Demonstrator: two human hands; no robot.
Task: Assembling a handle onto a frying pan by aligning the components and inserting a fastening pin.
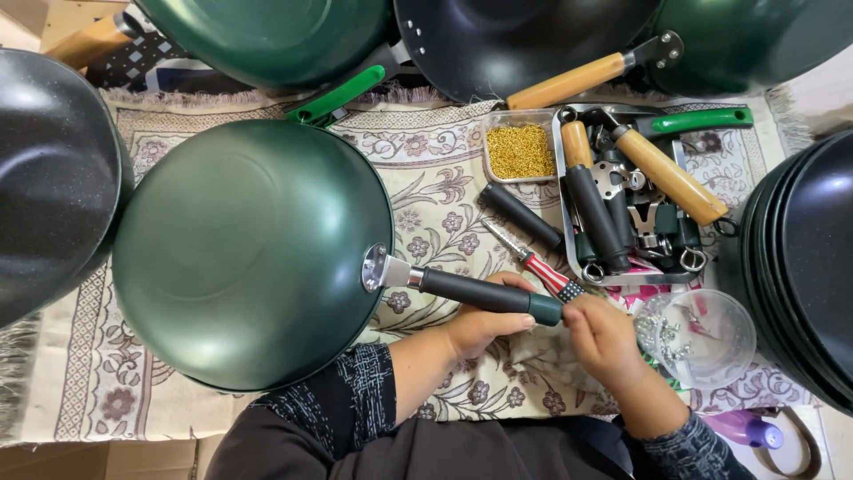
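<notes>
A dark green wok [240, 253] lies upside down on a patterned cloth [426, 178]. Its black handle with a green end [484, 294] points right from a metal bracket [378, 268]. My left hand [484, 327] grips that handle from below. My right hand [604, 340] sits at the handle's green tip and holds a red-and-white striped screwdriver [538, 262], whose shaft points up and left.
Several more woks [49, 169] ring the cloth, with a stack [809, 258] at the right. A metal tray [562, 191] holds loose handles and brackets. Nearby are a small box of gold screws [520, 149], a clear bowl of screws [702, 338] and a loose black handle [520, 215].
</notes>
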